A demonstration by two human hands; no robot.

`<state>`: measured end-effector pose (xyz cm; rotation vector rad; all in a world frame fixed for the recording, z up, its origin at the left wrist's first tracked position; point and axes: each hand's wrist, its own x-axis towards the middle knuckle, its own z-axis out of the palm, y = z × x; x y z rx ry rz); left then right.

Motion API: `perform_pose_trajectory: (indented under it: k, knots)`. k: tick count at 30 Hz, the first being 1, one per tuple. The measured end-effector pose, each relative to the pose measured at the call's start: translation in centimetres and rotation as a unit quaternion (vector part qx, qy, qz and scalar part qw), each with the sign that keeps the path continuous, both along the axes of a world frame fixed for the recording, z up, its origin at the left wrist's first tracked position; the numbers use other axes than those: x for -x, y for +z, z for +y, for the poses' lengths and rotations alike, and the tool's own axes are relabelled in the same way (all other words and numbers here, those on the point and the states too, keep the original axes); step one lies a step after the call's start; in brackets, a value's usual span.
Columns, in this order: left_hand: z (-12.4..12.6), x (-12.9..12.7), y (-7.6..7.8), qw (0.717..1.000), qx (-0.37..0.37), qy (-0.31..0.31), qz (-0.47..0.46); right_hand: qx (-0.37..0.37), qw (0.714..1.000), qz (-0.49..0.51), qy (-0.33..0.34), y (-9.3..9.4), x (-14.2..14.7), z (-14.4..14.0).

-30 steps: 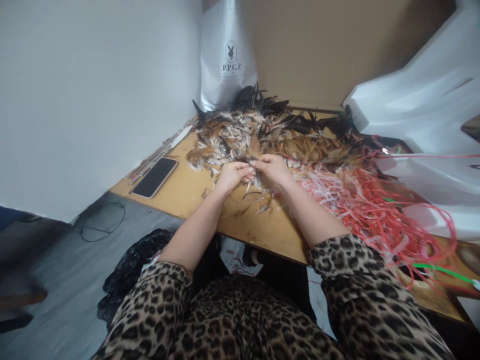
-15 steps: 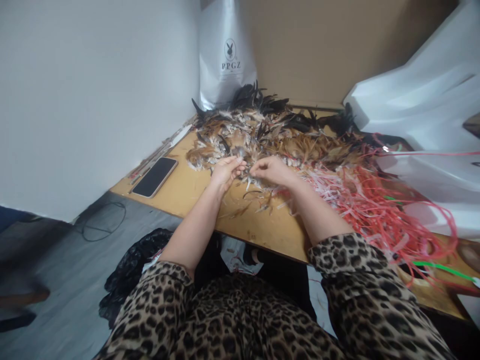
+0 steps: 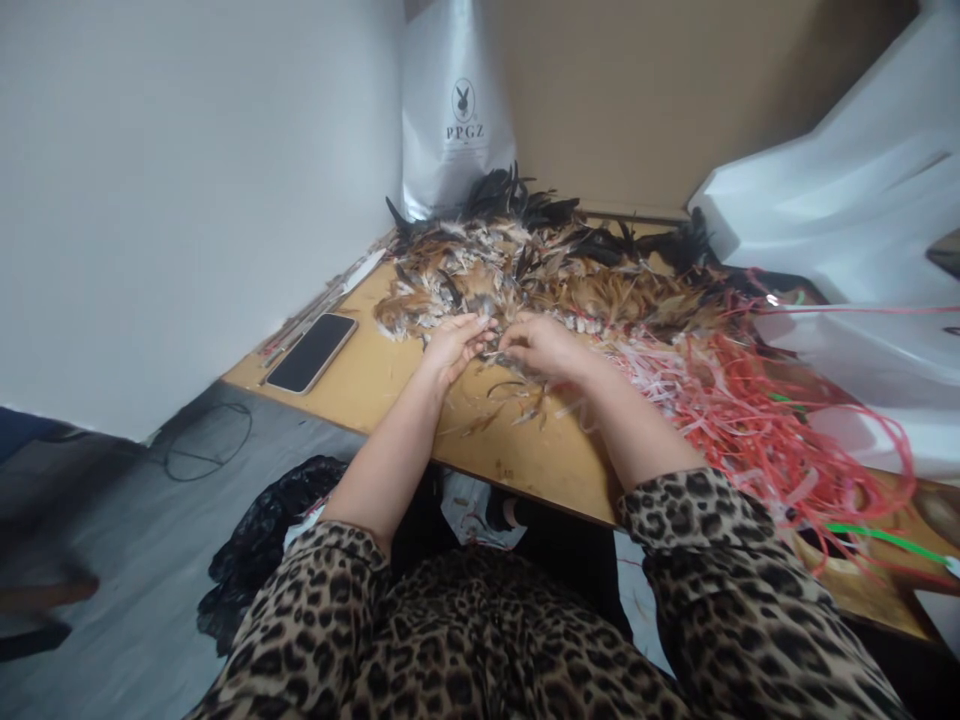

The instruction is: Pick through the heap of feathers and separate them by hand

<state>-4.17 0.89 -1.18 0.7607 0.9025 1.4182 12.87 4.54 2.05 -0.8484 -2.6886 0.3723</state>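
Observation:
A big heap of brown, white and black feathers (image 3: 540, 265) covers the back of a wooden table (image 3: 375, 385). My left hand (image 3: 456, 345) and my right hand (image 3: 544, 347) meet at the near edge of the heap, fingers pinched on a small bunch of feathers (image 3: 495, 345) between them. Loose feathers (image 3: 510, 405) lie on the wood just below my hands. Both forearms stretch out from leopard-print sleeves.
A black phone (image 3: 311, 352) lies at the table's left edge. Red and pink plastic strips (image 3: 735, 410) tangle on the right. A white PPGZ bag (image 3: 457, 110) stands at the back, white plastic bags (image 3: 847, 220) at the right. A black bag (image 3: 262, 540) lies on the floor.
My hands parted slightly, then came back together at the heap's near edge, still working the small bunch of feathers. Nothing else moved.

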Motion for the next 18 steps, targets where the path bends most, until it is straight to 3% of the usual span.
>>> perform_pose_trajectory:
  k: [4,9,12,15,18]
  knots:
    - [-0.1,0.0,0.0,0.998,0.000,-0.019,0.064,-0.034,0.999,0.021,-0.012,1.2,-0.8,0.4]
    - [-0.4,-0.5,-0.2,0.982,-0.002,-0.038,0.186,-0.066,0.996,-0.045,-0.047,2.0,-0.9,0.0]
    - [-0.5,-0.8,-0.4,0.978,-0.016,-0.040,0.205,-0.066,0.994,-0.061,-0.055,2.0,-0.7,-0.3]
    - [-0.3,-0.9,-0.6,0.981,-0.005,-0.042,0.189,-0.073,0.995,-0.008,-0.066,1.7,-0.6,-0.3]
    - [-0.1,-0.7,-0.5,0.990,0.009,-0.027,0.135,-0.078,0.981,0.127,-0.122,1.4,-0.4,-0.1]
